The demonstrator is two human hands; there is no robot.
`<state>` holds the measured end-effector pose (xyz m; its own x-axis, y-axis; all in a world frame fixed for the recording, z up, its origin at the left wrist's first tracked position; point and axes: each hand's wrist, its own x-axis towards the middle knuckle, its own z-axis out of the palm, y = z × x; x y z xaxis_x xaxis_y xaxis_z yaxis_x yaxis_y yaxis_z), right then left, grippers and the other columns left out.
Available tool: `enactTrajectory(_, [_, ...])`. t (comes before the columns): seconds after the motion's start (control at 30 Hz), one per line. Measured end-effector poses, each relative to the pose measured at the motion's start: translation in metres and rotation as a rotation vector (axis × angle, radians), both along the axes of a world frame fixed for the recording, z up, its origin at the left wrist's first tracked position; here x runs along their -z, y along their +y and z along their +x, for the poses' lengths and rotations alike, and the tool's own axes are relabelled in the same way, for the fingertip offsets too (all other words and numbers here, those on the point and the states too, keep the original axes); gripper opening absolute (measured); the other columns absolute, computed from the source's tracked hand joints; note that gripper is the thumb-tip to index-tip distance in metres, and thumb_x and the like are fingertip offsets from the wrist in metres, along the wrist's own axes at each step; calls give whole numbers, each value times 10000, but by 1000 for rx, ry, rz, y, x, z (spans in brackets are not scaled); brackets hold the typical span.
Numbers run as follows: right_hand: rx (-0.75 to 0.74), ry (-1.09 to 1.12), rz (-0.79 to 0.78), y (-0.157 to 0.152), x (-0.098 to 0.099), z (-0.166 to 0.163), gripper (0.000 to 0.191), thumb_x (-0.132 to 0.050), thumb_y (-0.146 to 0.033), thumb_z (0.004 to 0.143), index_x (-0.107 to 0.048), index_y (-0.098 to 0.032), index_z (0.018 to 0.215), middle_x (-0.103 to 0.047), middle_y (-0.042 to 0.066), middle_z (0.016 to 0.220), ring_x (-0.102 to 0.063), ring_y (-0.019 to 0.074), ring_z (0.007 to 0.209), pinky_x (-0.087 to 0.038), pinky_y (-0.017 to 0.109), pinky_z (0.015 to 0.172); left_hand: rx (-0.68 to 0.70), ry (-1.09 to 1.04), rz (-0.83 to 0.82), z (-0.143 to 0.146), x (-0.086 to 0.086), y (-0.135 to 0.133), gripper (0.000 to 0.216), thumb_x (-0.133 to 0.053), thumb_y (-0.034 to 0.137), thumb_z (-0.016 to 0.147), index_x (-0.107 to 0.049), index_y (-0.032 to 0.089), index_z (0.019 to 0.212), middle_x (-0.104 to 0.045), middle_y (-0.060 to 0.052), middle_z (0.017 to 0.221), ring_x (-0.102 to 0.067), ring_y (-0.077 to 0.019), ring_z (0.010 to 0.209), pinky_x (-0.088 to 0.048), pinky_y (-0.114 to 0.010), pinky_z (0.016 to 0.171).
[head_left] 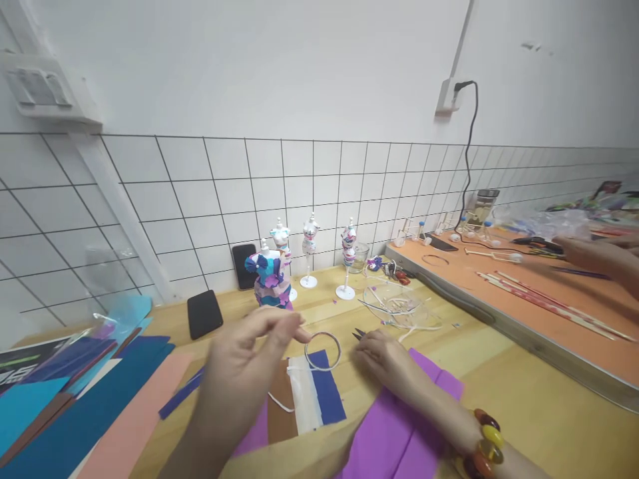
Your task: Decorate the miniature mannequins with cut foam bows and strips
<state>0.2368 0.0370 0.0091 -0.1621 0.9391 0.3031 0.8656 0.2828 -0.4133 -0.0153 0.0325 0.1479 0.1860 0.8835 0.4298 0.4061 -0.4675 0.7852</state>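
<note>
My left hand (244,372) is raised over the table, thumb and fingertips pinched together. What they pinch is too fine to make out. A thin ring (340,351) appears right beside those fingertips; whether they touch it I cannot tell. Below are strips of brown (282,416), white (304,399) and dark blue (328,396) material, with a thin white cord (280,403). My right hand (382,359) rests low on the table, curled over scissors (358,334) whose dark tips poke out; their handles are hidden. Under that forearm lies a purple sheet (394,432).
A dressed mini mannequin (272,283) and several white-based ones (309,246) stand behind. Phones (204,314) sit leftward, near coloured sheets (100,392). A clear bowl (399,303) holds scraps. Right, another person's hand (584,256) reaches over an orange table (524,283).
</note>
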Motion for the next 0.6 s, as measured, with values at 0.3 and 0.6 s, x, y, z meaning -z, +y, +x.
enactTrajectory(0.3, [-189,1,28,-16,7,-5,224,-411,-213,899,-626,-185,842,-632,67,818,-542,198,810,-416,350,759,127,916,-165,23,46,33,249,-423,332,822,-589,197,694,-640,-43,722,-590,-220,763,-381,-291,614])
enactTrajectory(0.6, [-195,103,-8,-19,10,-2,195,-461,-247,877,-598,-190,750,-630,51,769,-551,184,763,-432,321,705,109,1112,-298,33,80,46,132,-478,121,681,-594,167,723,-664,-105,822,-608,-283,835,-419,-342,670])
